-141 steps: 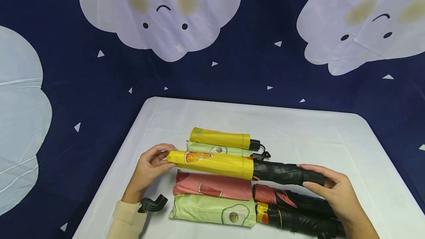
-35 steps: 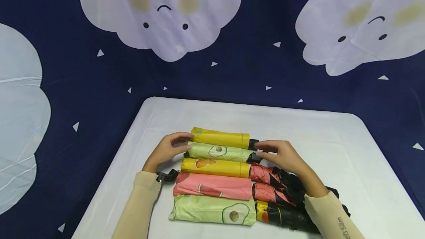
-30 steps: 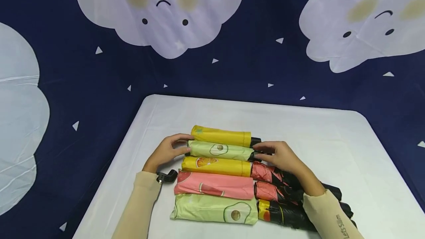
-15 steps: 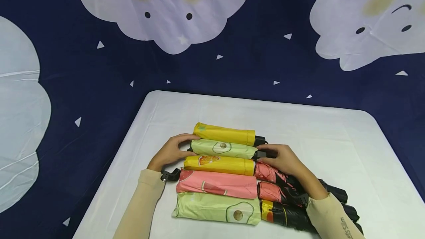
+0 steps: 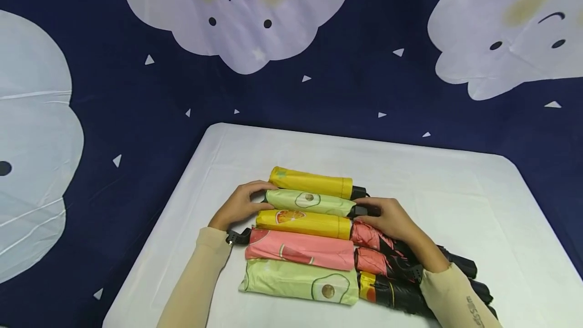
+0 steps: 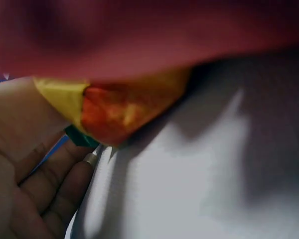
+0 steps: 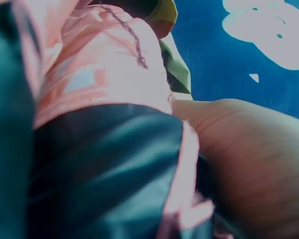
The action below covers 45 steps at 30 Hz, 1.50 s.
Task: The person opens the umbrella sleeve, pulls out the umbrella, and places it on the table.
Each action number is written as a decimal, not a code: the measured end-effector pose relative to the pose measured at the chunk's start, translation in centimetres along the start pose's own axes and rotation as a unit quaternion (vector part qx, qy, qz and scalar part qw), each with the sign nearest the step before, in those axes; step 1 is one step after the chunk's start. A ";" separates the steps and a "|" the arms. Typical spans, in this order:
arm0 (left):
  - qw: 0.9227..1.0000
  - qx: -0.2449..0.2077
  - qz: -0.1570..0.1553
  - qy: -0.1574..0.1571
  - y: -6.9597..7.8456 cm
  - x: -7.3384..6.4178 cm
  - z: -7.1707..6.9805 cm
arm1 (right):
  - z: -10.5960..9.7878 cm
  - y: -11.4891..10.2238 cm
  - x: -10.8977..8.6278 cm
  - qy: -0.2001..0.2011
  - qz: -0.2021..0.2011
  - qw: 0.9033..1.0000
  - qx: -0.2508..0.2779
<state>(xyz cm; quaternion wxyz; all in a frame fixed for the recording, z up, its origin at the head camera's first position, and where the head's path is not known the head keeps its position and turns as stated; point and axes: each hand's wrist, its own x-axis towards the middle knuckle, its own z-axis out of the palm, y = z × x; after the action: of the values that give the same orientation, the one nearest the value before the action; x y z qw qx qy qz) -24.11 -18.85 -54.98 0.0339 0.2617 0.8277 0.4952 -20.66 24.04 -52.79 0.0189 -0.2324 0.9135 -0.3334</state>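
Folded umbrellas in printed sleeves lie side by side in a row. My left hand [image 5: 243,204] grips the left end of the slim green avocado-print umbrella [image 5: 330,206], thumb on its near side and fingers on its far side. At its black handle end, my right hand [image 5: 389,216] holds it between thumb and fingers. Just nearer lies the yellow orange-slice umbrella [image 5: 314,225], whose pink and black canopy [image 7: 109,164] fills much of the right wrist view. A yellow umbrella [image 5: 314,182] lies just beyond the green one. In the left wrist view, my left fingers [image 6: 72,184] show only partly.
Nearer me lie a pink watermelon-print umbrella [image 5: 296,249] and a wider green avocado-print umbrella [image 5: 278,277], their black ends pointing right under my right forearm. The white table [image 5: 455,191] has rounded far corners, with a dark blue cloud-print cloth [image 5: 346,90] behind it.
Earlier both hands held the orange-slice umbrella raised; it now lies in the row. Since then my hands have moved to the slim green umbrella and closed in on its two ends.
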 end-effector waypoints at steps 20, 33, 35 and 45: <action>0.978 -0.201 0.062 0.002 6.3 -0.5 -0.6 | -3.7 -3.0 -2.0 0.092 0.028 0.928 0.359; 0.958 -0.285 0.024 0.001 8.7 -1.3 -1.5 | -3.4 -5.2 -3.2 0.081 -0.024 0.926 0.368; 0.961 -0.275 0.018 -0.001 8.6 -1.3 -1.7 | -3.3 -5.4 -3.1 0.078 -0.023 0.928 0.364; 0.973 -0.230 0.030 -0.010 10.3 -1.3 -2.6 | -3.9 -6.5 -3.3 0.081 -0.009 0.948 0.307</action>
<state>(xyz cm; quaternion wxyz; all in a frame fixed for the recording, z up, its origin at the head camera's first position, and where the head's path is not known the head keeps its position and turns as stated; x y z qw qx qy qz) -19.65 -17.72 -45.32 0.0862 0.2765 0.6833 0.6703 -15.80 23.43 -46.11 0.0124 -0.1964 0.7633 -0.6154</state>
